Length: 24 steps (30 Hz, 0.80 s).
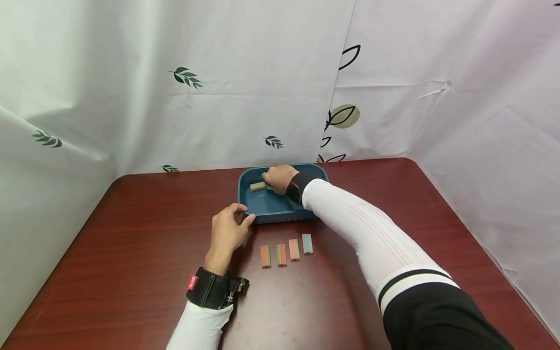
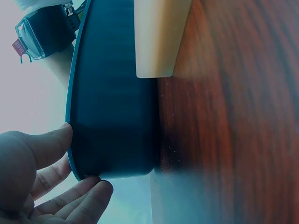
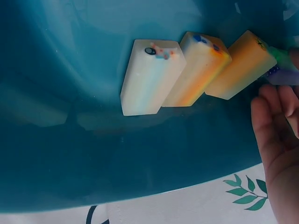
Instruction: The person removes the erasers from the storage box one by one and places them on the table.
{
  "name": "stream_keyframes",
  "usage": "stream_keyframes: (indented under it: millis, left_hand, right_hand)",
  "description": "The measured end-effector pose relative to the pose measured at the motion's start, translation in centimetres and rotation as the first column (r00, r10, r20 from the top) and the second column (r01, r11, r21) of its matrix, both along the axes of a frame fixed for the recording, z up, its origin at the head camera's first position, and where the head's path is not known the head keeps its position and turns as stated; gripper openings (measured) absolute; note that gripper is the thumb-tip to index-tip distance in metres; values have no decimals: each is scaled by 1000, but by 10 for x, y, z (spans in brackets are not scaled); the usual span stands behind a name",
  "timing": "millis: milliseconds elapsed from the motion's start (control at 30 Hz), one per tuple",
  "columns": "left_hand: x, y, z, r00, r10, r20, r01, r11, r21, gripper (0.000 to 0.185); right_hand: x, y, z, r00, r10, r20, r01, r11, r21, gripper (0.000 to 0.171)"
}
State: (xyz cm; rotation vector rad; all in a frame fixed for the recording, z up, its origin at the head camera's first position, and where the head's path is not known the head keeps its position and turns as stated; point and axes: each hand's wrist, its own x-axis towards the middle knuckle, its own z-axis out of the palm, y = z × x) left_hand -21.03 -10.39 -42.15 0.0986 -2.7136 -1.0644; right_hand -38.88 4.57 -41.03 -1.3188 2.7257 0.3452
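Note:
A blue plastic tray stands on the table. My left hand pinches the rim at its front left corner, thumb on the edge and fingers around the outside in the left wrist view. Inside the tray, towards the back, is my right hand. Its fingers and thumb close on a green and purple block, mostly cut off by the frame edge. Beside it, an orange block, a yellow-striped block and a whitish block lie side by side on the tray floor.
In front of the tray, a row of striped blocks stretches across the red-brown table: two orange and green blocks, a peach and green block and a blue-striped block. White patterned curtain hangs behind.

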Motion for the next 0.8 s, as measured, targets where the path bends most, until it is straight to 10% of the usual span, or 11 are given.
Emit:
stream_keyframes:
  millis: [800]
  left_hand:
    - [-1,-1,-1,1000,-2,-5,2,1000,0,28]
  right_hand:
    - [8,13,27,997,13,70,-5,994,-109,36]
